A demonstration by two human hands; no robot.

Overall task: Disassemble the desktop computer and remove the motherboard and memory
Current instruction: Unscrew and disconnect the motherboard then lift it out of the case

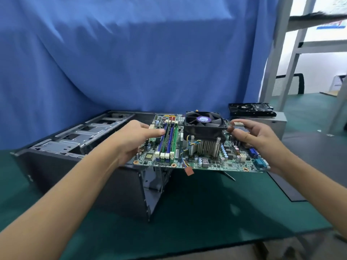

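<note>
A green motherboard hangs in the air above the table, held level between both hands. My left hand grips its left edge, thumb lying on the memory sticks that sit in blue slots. My right hand holds the right edge near the blue port, fingers partly spread. A black fan on a finned heatsink stands mid-board. The open black computer case lies on its side to the left, below and behind the board.
A green mat covers the table. A hard drive rests on a grey box at the back right, beside a dark panel. A blue curtain hangs behind; a metal frame stands at the far right. A thin dark tool lies under the board.
</note>
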